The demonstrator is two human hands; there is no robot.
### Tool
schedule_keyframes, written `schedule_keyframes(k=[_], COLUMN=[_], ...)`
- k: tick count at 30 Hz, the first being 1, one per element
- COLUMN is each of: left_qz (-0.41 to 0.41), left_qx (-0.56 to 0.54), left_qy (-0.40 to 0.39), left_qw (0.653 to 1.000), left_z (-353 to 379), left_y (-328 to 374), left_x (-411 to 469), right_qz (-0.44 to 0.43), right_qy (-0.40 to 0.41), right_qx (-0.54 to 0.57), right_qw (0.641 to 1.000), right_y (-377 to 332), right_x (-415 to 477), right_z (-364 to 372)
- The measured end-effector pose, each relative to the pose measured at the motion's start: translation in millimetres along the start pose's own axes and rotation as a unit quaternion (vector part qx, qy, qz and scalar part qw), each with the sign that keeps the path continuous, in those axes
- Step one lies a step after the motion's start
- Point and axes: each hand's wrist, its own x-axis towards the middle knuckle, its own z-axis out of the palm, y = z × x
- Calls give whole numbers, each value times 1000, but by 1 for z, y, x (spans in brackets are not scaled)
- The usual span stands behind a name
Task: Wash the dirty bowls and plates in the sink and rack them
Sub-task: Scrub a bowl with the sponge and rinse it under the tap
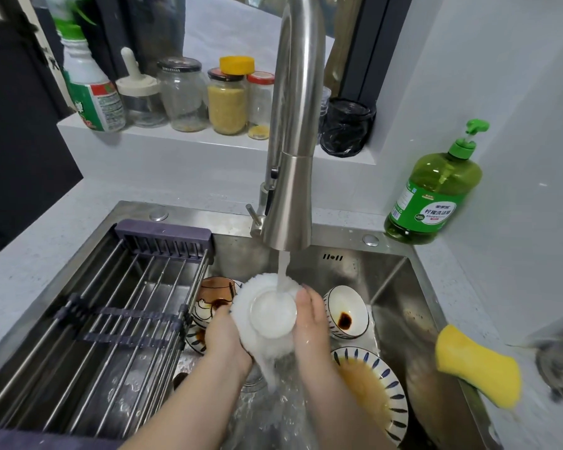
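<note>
Under the running tap (pixel 286 196) I hold a white plate (pixel 264 319), its underside facing me and water streaming over it. My left hand (pixel 223 336) grips its left edge and my right hand (pixel 309 319) grips its right edge. A white bowl (pixel 346 311) with a dark sauce stain lies in the sink (pixel 400 287) to the right. A blue-patterned plate (pixel 374 388) smeared brown lies below it. A brown glass cup (pixel 215 292) and other dirty dishes (pixel 197 339) sit partly hidden behind my left hand. The drying rack (pixel 111 303) spans the sink's left half.
A yellow sponge (pixel 476 365) rests on the sink's right rim. A green dish-soap bottle (pixel 433 190) stands at the back right corner. Several jars (pixel 225 99) and a bottle line the ledge behind the tap.
</note>
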Motion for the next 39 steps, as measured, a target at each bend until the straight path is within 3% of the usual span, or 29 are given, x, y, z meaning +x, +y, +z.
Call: schedule_keyframes(k=[3,5,8,11,18,22,26,29,32,37,39], left_qz=[-79,-65,33,112,102,101,95,108,111,81,81], left_qx=[33,33,65,134,137,144,141,104,116,138,133], left_qy=[-61,-90,-28,43,39,29,20,26,11,11,2], left_qw=[994,993,997,984,985,984,985,988,987,987,988], left_z=[-6,-7,-1,5,-2,-7,-8,-8,-6,-5,-6], left_y=[-6,-4,2,8,5,8,5,9,11,5,11], left_x=[-8,-14,-18,-21,-19,-13,-10,-9,-8,-6,-4], right_qz=[84,119,100,49,81,96,108,103,82,84,80], right_qy=[-27,-38,-59,-157,-199,-200,-126,-154,-199,-104,-130], right_qx=[-17,-4,34,13,4,23,100,124,102,4,20], right_qw=[996,992,993,986,977,975,981,975,971,991,988], right_y=[-8,-7,2,10,9,11,14,14,12,7,10], right_x=[15,17,7,-6,-7,-5,-5,-9,-9,0,2], right_z=[-11,-12,-10,-12,-16,-13,-12,-12,-14,-6,-7])
